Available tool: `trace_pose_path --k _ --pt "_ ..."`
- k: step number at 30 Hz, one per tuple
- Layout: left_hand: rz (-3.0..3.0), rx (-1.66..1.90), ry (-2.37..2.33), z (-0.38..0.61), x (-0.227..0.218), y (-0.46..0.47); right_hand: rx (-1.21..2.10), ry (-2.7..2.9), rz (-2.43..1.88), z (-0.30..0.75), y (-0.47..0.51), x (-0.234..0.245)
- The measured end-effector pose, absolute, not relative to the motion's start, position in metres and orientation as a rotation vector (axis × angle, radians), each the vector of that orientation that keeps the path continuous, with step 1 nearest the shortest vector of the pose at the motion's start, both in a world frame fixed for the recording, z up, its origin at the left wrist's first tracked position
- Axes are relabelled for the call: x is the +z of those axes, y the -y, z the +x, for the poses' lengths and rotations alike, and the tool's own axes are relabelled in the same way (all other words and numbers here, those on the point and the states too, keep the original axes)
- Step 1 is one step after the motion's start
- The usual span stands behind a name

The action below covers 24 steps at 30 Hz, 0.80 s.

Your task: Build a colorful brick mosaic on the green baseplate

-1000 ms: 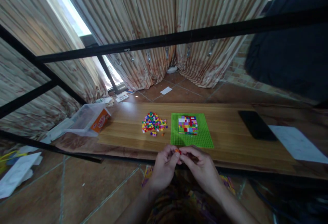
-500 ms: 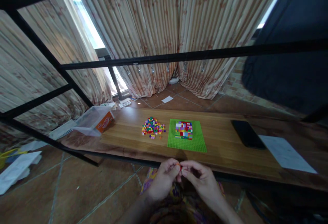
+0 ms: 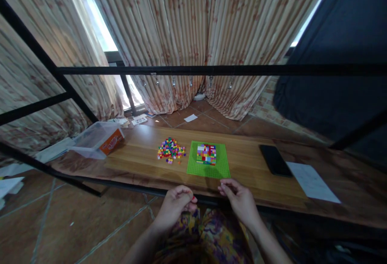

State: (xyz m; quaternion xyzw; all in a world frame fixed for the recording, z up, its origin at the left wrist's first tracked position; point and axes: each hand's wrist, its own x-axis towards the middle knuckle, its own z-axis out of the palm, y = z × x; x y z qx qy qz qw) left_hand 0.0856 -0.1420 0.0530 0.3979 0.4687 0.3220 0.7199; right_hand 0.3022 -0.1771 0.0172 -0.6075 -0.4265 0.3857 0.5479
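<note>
My left hand [image 3: 177, 203] is curled below the table's front edge, its fingers pinched on a small red brick [image 3: 192, 198]. My right hand [image 3: 238, 197] hovers a little to the right, fingers pinched together; what they hold is too small to see. Beyond both hands lies a green baseplate [image 3: 208, 167] bearing a square block of mixed-colour bricks [image 3: 206, 154]. A loose pile of small coloured bricks [image 3: 169, 150] lies to the left of the plate on the wooden table [image 3: 248, 167].
A clear plastic tub [image 3: 96, 139] with an orange label stands at the table's left end. A black phone [image 3: 274, 160] and a white sheet [image 3: 313, 181] lie on the right. Black metal bars [image 3: 211, 69] cross the view. Curtains hang behind.
My hands were joined on a small orange-red piece; they have drawn apart, the left keeping a red brick. The view has tilted up and shifted.
</note>
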Motion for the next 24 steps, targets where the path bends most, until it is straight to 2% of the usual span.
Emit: trace_pose_path --k 4,9,24 --pt "0.913 0.747 -1.075 0.080 0.045 0.131 0.825 1.062 -1.522 0.310 0.146 0.018" --pt "0.937 0.764 -1.088 0.073 0.036 0.118 0.548 1.156 -1.585 0.313 0.106 0.020" --pt "0.841 0.659 -1.079 0.078 0.006 0.091 0.246 1.364 -1.583 0.303 0.062 0.000"
